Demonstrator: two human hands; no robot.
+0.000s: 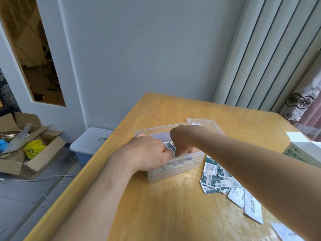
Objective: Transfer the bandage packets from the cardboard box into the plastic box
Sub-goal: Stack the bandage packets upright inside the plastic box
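A clear plastic box (173, 174) stands in the middle of the wooden table (173, 211), with a row of bandage packets (175, 164) on edge along its near wall. My left hand (147, 153) reaches in from the left, fingers curled down onto the packets. My right hand (182, 138) dips in from the right, fingertips pointing down among teal-and-white packets; what they pinch is hidden. Loose packets (217, 180) lie spread on the table right of the box. The green and white cardboard box (302, 150) stands at the right edge.
The box's clear lid (206, 123) lies flat behind it. More white packets (253, 206) trail toward the near right corner. On the floor to the left are a blue bin with a white lid (90, 145) and an open carton (26, 150) of clutter.
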